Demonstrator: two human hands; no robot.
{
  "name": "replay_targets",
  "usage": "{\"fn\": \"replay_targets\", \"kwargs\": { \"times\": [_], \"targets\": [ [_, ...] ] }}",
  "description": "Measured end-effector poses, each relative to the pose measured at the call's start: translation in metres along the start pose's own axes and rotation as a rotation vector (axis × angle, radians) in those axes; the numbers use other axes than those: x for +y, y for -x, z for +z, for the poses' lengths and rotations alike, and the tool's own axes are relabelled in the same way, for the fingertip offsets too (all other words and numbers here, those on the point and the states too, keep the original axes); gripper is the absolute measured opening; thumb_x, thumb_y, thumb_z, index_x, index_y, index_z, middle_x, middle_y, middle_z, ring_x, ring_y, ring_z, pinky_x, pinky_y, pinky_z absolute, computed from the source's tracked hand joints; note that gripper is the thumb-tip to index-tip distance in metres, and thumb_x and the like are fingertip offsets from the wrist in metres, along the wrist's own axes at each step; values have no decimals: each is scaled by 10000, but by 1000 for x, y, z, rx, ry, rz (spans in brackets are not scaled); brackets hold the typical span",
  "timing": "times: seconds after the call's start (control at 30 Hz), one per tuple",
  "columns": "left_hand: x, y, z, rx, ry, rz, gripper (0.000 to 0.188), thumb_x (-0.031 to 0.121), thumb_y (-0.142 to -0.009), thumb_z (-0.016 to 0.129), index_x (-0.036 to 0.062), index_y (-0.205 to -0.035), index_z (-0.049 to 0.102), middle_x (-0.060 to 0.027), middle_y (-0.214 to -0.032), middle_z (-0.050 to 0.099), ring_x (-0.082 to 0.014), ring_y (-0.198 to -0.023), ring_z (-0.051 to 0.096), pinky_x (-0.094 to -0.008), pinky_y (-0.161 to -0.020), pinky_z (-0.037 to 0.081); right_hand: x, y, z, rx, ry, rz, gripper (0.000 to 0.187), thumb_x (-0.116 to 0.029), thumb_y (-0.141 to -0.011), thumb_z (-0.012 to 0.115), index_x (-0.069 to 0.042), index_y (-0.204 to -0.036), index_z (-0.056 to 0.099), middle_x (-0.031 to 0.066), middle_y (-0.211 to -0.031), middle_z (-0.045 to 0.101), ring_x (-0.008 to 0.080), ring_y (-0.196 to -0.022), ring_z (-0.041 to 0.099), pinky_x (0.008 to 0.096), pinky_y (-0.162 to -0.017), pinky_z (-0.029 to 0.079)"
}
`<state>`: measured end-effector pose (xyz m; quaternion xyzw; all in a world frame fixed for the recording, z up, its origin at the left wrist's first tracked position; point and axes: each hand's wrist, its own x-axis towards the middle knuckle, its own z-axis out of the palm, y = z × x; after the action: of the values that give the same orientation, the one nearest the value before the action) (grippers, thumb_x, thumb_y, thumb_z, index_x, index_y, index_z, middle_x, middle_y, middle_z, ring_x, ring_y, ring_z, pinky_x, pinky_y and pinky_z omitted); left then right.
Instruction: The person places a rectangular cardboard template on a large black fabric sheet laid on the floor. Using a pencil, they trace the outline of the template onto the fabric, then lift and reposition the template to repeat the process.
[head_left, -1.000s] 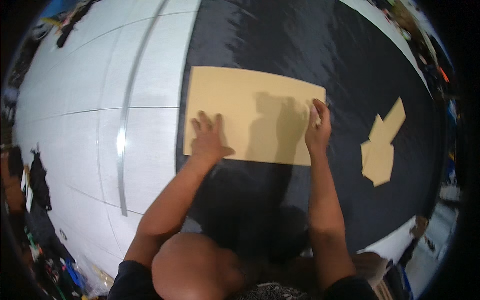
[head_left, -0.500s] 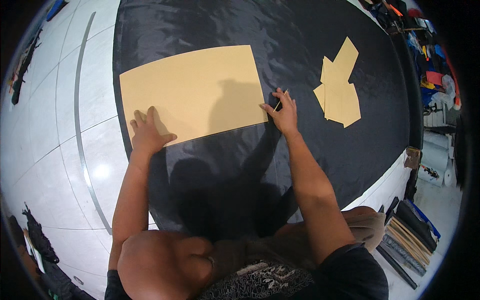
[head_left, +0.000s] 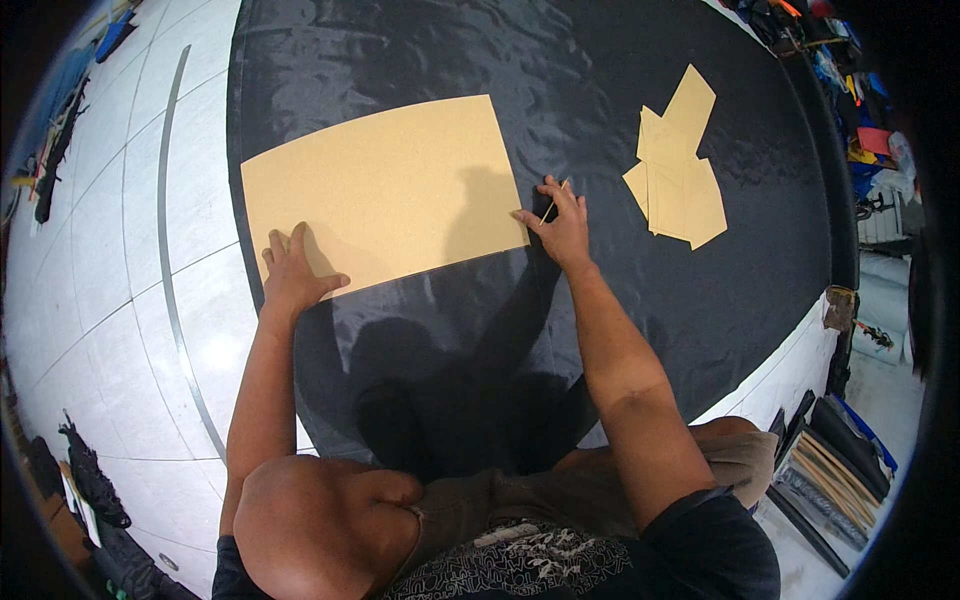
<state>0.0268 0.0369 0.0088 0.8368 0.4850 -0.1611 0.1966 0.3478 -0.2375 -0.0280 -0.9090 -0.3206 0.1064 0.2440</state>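
Right hand (head_left: 562, 222) now (chalk-holding) at card edge (head_left: 515, 215)

Hands (head_left: 292, 272) press tan pattern (head_left: 385, 190).

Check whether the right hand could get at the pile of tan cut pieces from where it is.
Probably yes. The right hand rests at the tan sheet's edge, and only bare black fabric lies between it and the pile.
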Motion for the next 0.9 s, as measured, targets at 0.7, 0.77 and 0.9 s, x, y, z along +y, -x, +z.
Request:
{"fn": "replay_targets", "kwargs": {
  "times": [0.7,0.77,0.9],
  "targets": [
    [3,6,-4,-10,-18,2,1235,466,-583,962,192,-1584,291,-285,-1650,152,-541,-1476,262,-575,-1057,497,0,1,-4,-29,17,16,674,-421,-775,871,-82,-1299,617,95,-1559,489,319,-1525,308,522,-1257,153],
    [10,6,-5,-43,-19,-29,1254,496,-585,955,192,-1593,273,-308,-1640,161,-549,-1477,254,-589,-1094,456,1,0,-5,-18,8,18,661,-420,-765,877,-97,-1284,626,84,-1554,495,315,-1523,309,523,-1261,153],
    [4,3,-2,-33,6,-16,1272,523,-583,953,194,-1598,261,-332,-1632,160,-556,-1485,222,-600,-1115,428,2,-3,-5,-24,63,7,658,-410,-781,867,-86,-1301,627,85,-1543,508,320,-1501,341,501,-1246,208]
  ]
}}
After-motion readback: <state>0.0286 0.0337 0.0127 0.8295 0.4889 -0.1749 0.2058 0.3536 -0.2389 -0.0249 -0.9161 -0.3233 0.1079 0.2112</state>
